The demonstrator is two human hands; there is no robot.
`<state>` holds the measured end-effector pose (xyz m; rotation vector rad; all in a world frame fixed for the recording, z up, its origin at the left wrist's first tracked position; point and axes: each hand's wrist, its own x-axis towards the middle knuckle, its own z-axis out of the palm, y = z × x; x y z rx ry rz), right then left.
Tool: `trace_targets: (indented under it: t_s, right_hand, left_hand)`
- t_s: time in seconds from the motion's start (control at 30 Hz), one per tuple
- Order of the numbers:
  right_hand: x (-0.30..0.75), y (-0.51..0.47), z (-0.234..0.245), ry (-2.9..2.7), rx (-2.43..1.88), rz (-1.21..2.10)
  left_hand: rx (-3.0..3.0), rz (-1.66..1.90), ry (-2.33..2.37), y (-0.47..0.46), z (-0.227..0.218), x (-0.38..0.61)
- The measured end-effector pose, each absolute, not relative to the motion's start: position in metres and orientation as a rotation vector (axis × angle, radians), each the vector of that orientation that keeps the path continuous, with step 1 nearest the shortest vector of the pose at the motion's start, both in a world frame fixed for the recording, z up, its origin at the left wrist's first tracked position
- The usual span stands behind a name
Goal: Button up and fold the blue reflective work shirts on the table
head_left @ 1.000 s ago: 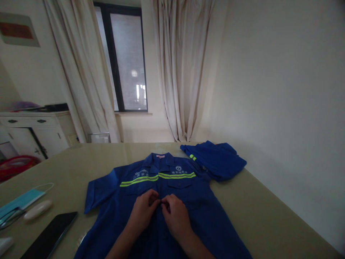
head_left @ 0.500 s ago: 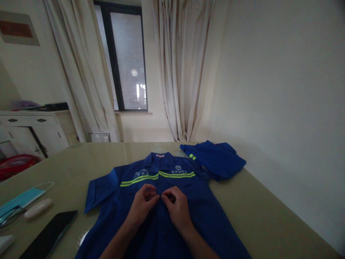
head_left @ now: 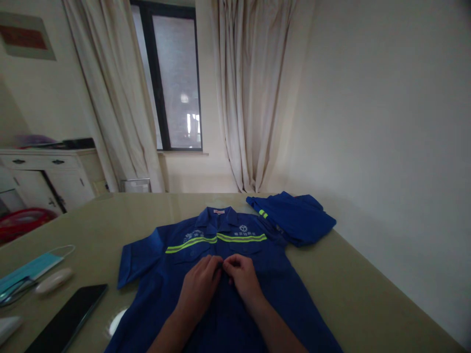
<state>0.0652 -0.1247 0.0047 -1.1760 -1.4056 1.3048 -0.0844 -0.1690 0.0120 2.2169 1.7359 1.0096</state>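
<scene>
A blue short-sleeved work shirt [head_left: 147, 289] lies spread face up, collar away from me, with a yellow-green reflective stripe across the chest. Both my hands meet at its front placket, just below the stripe. My left hand [head_left: 200, 284] is closed, back of the hand up, its fingertips pinching the placket edge. Opposite it, my right hand [head_left: 243, 277] pinches the same spot between thumb and forefinger. The fingertips of the two hands nearly touch. Any button between them is hidden.
Folded blue clothing [head_left: 294, 218] lies at the table's [head_left: 368, 294] far right, against the shirt's sleeve. On the left are a black phone [head_left: 68, 318], a pale oval object [head_left: 55, 281], a blue face mask [head_left: 31, 272], glasses [head_left: 16, 291] and a white round object [head_left: 117, 322] beside the shirt.
My left hand has rolled over so its back faces up, fingers closing on the placket. My right hand has shifted slightly right and stays pinched. The shirt lies almost as before.
</scene>
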Motion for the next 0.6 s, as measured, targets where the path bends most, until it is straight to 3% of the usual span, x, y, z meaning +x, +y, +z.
trace_targets:
  t_s: [0.17, 0.37, 0.6]
  right_hand:
    - [0.073, -0.119, 0.008, -1.449, -1.227, 1.387]
    - [0.071, -0.136, 0.008, -1.791, -1.175, 0.605]
    - [0.070, -0.151, 0.007, -2.233, -1.293, 0.402]
  left_hand:
    - [2.238, 1.088, 1.689, -0.165, 0.012, -0.089]
    - [2.136, 1.001, 2.106, -0.155, -0.001, -0.100]
    - [2.338, 0.652, 2.247, -0.164, -0.019, -0.101]
